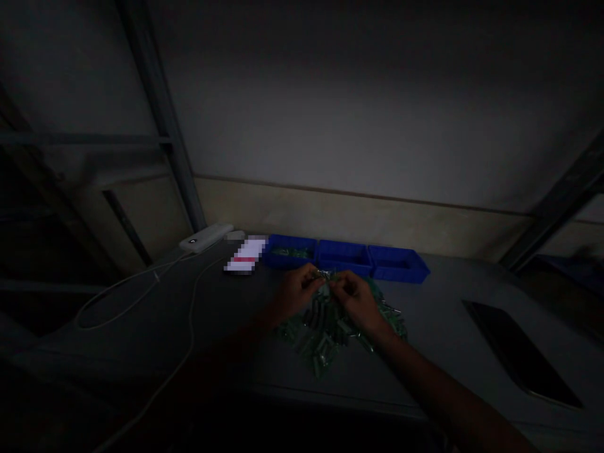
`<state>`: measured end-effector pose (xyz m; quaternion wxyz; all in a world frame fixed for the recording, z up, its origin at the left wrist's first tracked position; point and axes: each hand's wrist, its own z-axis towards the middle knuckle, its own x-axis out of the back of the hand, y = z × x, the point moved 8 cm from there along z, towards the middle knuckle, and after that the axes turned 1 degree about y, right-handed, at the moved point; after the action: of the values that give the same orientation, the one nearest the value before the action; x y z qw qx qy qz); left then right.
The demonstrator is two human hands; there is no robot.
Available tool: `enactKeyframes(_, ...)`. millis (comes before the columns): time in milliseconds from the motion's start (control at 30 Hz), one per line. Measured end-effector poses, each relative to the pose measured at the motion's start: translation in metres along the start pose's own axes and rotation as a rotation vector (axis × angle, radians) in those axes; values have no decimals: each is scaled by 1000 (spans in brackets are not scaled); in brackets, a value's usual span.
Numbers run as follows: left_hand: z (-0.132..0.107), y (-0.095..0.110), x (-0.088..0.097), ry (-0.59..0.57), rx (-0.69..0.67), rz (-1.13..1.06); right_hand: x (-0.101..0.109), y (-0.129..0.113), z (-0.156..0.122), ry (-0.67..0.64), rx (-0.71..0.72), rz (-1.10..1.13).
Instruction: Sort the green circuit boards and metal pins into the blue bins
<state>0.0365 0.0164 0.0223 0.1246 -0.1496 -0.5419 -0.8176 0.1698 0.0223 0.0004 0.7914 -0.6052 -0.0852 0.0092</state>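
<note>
My left hand (pixel 299 287) and my right hand (pixel 355 297) meet above a pile of small green pieces (pixel 325 346). Between their fingertips is a small green piece with shiny metal bits (pixel 325 274); both hands are closed in a pinch on it. The light is too dim to tell its exact kind. Some pieces in the pile carry thin silvery parts, and my hands and right forearm cover part of it. Just beyond my hands stand three blue bins in a row: the left bin (pixel 268 259) holds green pieces, while the middle bin (pixel 346 265) and right bin (pixel 401 274) show none.
Left of the bins lies a lit phone (pixel 245 257), its screen blurred out. A white power bank (pixel 206 238) sits behind it, with a pale cable (pixel 192 314) running toward the front edge. At the right lies a dark flat panel (pixel 523 355) on the grey table (pixel 434 327).
</note>
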Motion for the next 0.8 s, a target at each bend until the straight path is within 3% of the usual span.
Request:
enactKeyframes(100,2,2,4,24,-23,8,7,-8,0,35,89,-80)
enactKeyframes(200,6,-7,5,7,18,-95,18,-26,-1,109,277,-233)
enactKeyframes(367,5,-40,-12,-66,384,-617,22,-47,-8,147,530,-389)
enactKeyframes(433,2,-41,-18,-91,426,-672,19,-46,-9,132,575,-411)
enactKeyframes(567,4,-31,-14,-136,296,-454,13,-35,-7,85,574,-409)
enactKeyframes(633,5,-31,-8,-95,261,-349,13,-32,-5,100,533,-400)
enactKeyframes(800,8,-30,4,24,173,-207,16,-23,3,80,289,-364)
